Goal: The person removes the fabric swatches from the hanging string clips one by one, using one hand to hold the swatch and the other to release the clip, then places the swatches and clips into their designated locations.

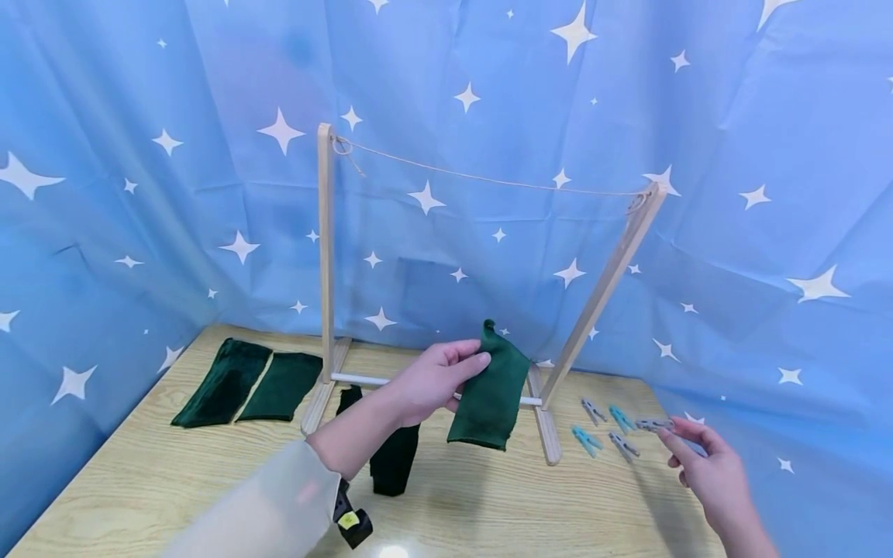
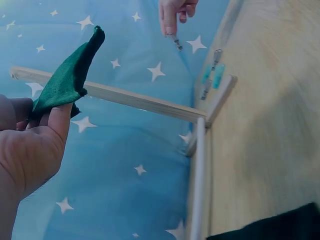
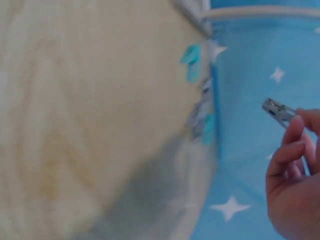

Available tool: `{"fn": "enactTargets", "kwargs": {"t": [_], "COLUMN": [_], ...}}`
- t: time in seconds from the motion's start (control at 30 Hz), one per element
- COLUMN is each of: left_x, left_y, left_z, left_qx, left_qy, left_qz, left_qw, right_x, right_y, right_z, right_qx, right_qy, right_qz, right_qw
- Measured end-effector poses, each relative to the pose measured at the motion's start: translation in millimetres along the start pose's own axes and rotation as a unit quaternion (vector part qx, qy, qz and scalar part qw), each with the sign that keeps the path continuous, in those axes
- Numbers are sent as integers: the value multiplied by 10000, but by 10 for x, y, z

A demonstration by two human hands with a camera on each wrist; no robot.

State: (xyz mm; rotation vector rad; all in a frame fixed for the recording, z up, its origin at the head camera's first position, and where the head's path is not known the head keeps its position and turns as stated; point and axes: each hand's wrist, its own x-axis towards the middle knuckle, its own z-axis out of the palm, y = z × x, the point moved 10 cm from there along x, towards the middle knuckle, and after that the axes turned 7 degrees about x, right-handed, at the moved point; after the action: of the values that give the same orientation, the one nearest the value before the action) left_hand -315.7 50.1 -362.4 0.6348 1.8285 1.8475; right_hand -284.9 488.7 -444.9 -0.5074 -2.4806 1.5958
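Observation:
My left hand [image 1: 425, 380] pinches a small green cloth [image 1: 491, 391] near its upper left edge and holds it above the table, in front of the wooden frame. In the left wrist view the cloth [image 2: 65, 80] stands up from between thumb and fingers, its top corner curled. At the right, my right hand [image 1: 711, 465] pinches a grey clothespin [image 1: 653, 425] between thumb and fingertips. The right wrist view shows this clothespin [image 3: 278, 111] raised off the table. Just left of that hand lie two blue clothespins [image 1: 587, 440] and two grey clothespins [image 1: 623, 445].
A string [image 1: 488, 180] runs slackly between two wooden posts [image 1: 326, 256], joined low down by a white rod [image 1: 359, 379]. Two green cloths [image 1: 279, 386] lie at the table's left. Another dark cloth [image 1: 394, 461] lies partly behind my left forearm. A starry blue curtain [image 1: 446, 256] hangs behind.

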Motion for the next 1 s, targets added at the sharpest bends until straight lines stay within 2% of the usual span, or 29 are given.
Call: {"fn": "enactTargets", "kwargs": {"t": [0.1,0.23,0.43,0.6,0.77,1.0], "left_x": [-22,-53,-86,-108,-136,-206], "left_y": [-134,-287,-404,-473,-550,-725], "left_z": [-27,-61,-69,-58,-40,-68], "left_qx": [-14,-18,-24,-62,-71,-26], "left_qy": [67,164,198,228,184,230], "left_qz": [-83,-203,-251,-275,-291,-478], "left_qw": [9999,9997,9995,9993,9994,9986], "right_x": [67,125,140,165,218,290], "right_y": [299,659,975,1144,1245,1203], "right_z": [-35,-78,-133,-130,-90,-1], "right_qx": [-237,-312,-127,-77,-69,-145], "right_qy": [75,244,751,902,796,410], "right_qz": [454,855,1115,1450,1610,1444], "right_qw": [9987,9956,9908,9853,9837,9886]}}
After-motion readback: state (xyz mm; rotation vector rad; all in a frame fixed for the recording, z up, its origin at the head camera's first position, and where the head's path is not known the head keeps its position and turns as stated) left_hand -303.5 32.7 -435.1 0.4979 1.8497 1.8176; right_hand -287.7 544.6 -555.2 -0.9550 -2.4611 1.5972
